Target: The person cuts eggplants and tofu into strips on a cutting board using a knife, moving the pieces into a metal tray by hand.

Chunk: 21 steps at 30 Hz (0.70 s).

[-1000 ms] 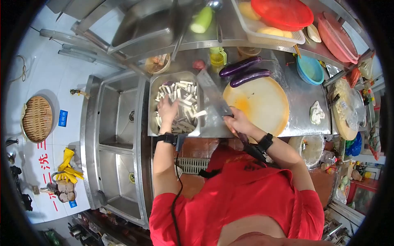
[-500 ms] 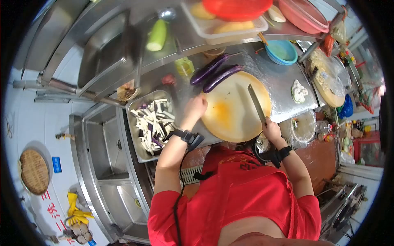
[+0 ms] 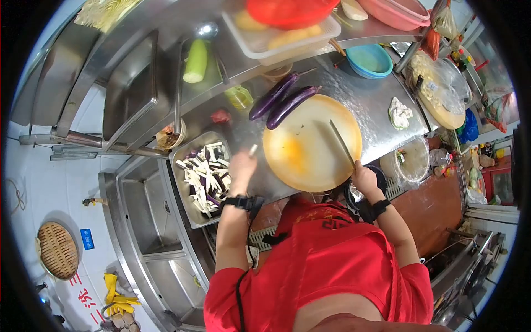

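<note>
My left hand (image 3: 242, 167) is closed, slightly blurred, between the metal tray and the cutting board. A small white eggplant piece (image 3: 253, 150) sticks out at its fingers. The steel tray (image 3: 194, 222) to its left holds a heap of cut eggplant strips (image 3: 206, 178) with white flesh and purple skin. My right hand (image 3: 365, 178) grips the handle of a long-bladed kitchen knife (image 3: 342, 144), its blade over the right part of the round cutting board (image 3: 315, 166). An orange-yellow stain marks the board. Two whole purple eggplants (image 3: 292, 105) lie at the board's far left edge.
Left of the tray are steel sinks (image 3: 145, 207). A shelf above carries a peeled green vegetable (image 3: 196, 62), a white basket (image 3: 260, 52) and a red basin (image 3: 290, 11). Blue bowls (image 3: 369, 62) and a white cloth (image 3: 399, 113) sit on the far right counter.
My left hand has moved left from the board's edge toward the tray, and a white eggplant piece now shows at its fingers. The knife stays over the board. The camera view has shifted slightly.
</note>
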{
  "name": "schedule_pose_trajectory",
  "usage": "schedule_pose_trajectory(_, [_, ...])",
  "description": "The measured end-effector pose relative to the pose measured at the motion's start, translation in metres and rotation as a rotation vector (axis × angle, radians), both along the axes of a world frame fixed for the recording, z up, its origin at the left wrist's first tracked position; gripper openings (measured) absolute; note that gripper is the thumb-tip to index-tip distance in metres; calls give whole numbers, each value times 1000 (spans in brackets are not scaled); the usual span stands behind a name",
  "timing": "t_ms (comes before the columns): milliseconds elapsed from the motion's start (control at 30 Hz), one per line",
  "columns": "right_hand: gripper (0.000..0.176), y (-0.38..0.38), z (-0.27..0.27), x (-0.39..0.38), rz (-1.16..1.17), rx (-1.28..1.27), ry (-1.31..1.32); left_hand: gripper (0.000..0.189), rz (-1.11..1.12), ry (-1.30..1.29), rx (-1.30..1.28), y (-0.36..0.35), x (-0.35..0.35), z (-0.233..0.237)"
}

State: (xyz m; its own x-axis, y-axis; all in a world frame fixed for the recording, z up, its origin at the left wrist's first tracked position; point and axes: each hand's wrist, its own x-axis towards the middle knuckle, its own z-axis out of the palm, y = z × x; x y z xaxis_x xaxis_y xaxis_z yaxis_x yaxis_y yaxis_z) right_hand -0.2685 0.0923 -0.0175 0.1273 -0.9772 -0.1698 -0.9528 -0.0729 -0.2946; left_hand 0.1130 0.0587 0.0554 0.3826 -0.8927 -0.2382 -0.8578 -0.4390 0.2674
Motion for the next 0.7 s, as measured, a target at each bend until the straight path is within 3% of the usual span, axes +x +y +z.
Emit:
schedule_pose_trajectory(67, [18,-1,-4,-6,3,-26,-36,20,46,0,-233,12,27,22])
schedule_pose_trajectory(233, [17,-1,-1,-5,5,-92,-82,28,2,-432,-234,16,69,27])
schedule_pose_trajectory(400, [16,0,-5,-3,-18,-79,-40,56,-113,261,-342,-72,45,-34])
schedule_pose_trajectory(433, [16,1,-5,-2,-21,-83,-32,56,-126,266,-346,-91,42,-51])
schedule_pose_trajectory(500, [16,3,-2,2,-43,-86,-23,65,92,550,-294,-121,32,-72])
schedule_pose_trajectory(700, [18,6,-2,7,-78,-66,-11,65,10,505,-200,-160,10,-92])
